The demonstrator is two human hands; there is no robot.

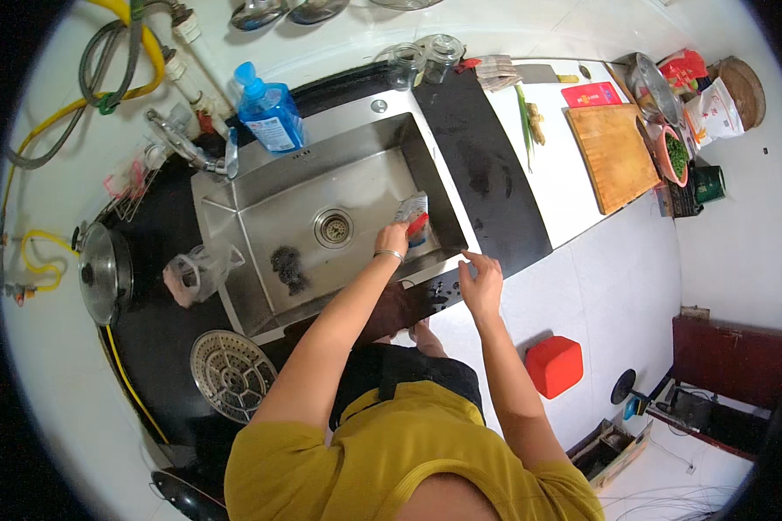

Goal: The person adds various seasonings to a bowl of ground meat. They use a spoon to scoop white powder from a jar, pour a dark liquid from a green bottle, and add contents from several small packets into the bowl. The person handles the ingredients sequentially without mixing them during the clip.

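Note:
Inside the stainless steel sink (278,208), my left hand (393,240) is closed on a small plastic packet (415,214) with grey, red and blue parts. The packet is near the sink's right wall, and what it contains is too small to tell. My right hand (483,285) is at the front right rim of the sink, its thumb and fingers apart and nothing seen in it. A round drain strainer (334,227) sits in the sink floor, left of the packet. Nearer me lies a dark, crinkled scouring pad (288,269).
Behind the sink stand a blue soap bottle (271,113) and a tap (182,143). A clear plastic bag (202,271) and a steamer rack (232,375) lie left. To the right are glass jars (443,57), scallions (526,128), a knife (539,74) and a cutting board (613,156). A red stool (554,366) stands on the floor.

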